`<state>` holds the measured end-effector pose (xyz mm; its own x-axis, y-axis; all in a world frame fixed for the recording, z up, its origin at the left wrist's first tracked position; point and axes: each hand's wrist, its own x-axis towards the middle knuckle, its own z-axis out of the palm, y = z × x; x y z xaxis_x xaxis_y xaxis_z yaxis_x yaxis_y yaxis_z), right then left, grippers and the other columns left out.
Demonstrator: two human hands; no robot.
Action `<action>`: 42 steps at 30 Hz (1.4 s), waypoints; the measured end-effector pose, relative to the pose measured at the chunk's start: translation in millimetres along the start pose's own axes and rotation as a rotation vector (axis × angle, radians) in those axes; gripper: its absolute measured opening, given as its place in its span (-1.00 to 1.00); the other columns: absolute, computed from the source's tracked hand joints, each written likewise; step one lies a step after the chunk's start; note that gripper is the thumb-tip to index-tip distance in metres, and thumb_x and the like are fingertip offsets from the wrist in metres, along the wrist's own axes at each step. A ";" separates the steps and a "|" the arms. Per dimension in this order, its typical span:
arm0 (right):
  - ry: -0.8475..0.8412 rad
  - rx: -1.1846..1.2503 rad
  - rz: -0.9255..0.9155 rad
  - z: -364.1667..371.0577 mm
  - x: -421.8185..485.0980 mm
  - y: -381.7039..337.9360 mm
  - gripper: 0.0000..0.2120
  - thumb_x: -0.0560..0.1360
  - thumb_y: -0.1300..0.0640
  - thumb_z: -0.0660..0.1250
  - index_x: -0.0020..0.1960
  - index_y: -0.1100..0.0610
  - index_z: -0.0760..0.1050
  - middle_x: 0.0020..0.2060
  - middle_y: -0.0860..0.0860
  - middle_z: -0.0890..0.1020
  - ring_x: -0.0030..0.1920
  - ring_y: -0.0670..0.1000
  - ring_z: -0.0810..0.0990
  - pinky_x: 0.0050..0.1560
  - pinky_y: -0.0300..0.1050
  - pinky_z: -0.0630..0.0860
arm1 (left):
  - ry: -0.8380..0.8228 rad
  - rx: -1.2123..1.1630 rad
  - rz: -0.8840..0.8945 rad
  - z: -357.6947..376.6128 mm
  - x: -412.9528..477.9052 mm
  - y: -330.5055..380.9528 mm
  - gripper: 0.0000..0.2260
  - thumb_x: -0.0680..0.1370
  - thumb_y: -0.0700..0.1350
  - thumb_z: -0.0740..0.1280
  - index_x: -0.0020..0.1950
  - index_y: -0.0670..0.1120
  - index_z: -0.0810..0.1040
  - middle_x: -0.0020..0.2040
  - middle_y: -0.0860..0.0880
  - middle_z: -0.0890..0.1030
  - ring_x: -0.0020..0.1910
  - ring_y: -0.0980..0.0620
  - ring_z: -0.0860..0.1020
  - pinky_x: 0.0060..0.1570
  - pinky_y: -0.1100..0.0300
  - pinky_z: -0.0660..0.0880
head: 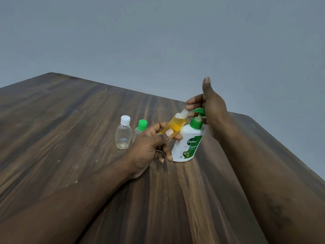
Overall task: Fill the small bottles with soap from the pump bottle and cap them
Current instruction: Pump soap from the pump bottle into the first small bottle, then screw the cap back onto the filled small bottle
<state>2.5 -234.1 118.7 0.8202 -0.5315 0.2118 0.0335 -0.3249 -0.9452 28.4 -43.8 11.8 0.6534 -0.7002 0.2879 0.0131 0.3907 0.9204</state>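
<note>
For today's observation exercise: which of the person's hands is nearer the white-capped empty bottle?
Left. The left hand holds the yellow-filled bottle just right of the white-capped bottle; the right hand is farther off, at the pump bottle, on its green pump head.

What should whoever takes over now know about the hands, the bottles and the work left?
Left hand: holds a tilted small bottle, nearly full of yellow soap, mouth by the nozzle.
Right hand: on the pump bottle head.
White-capped bottle and green-capped bottle stand on the table; the white-capped one looks empty.
Left: cap the held bottle, whose cap is not in view, then fill and cap the other two.
</note>
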 end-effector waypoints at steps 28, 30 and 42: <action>-0.035 0.054 -0.207 1.7 -62.8 127.6 -0.39 0.37 -0.01 0.59 0.35 -0.19 0.44 0.10 -0.02 0.71 0.10 0.01 0.71 0.12 0.14 0.67 | 0.083 0.273 0.072 6.9 -13.7 -9.2 -0.73 0.69 -0.18 0.24 0.38 -0.04 0.37 0.22 -0.08 0.67 -0.14 -0.14 0.67 -0.37 0.09 0.55; -0.035 0.050 -0.210 1.8 -62.4 128.5 -0.36 0.37 -0.01 0.60 0.39 -0.10 0.44 0.10 -0.01 0.72 0.11 0.02 0.71 0.14 0.18 0.67 | 0.087 0.366 0.090 7.1 -17.1 -9.7 -0.73 0.69 -0.14 0.28 0.37 0.03 0.36 0.20 -0.03 0.68 -0.12 -0.14 0.69 -0.32 0.04 0.56; -0.046 0.015 -0.204 1.8 -62.8 131.5 -0.34 0.28 -0.17 0.62 0.30 -0.14 0.47 0.06 -0.08 0.73 0.06 -0.06 0.72 0.12 0.17 0.68 | 0.249 0.828 0.127 2.8 -40.6 -9.5 -0.70 0.54 0.04 0.49 0.23 0.12 0.51 0.04 0.27 0.65 0.06 0.27 0.59 0.01 0.34 0.51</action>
<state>-43.6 -242.0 -19.3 0.8206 -0.4199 0.3876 0.2094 -0.4102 -0.8876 -0.3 -20.8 -7.9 0.7605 -0.4918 0.4241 -0.5618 -0.1708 0.8095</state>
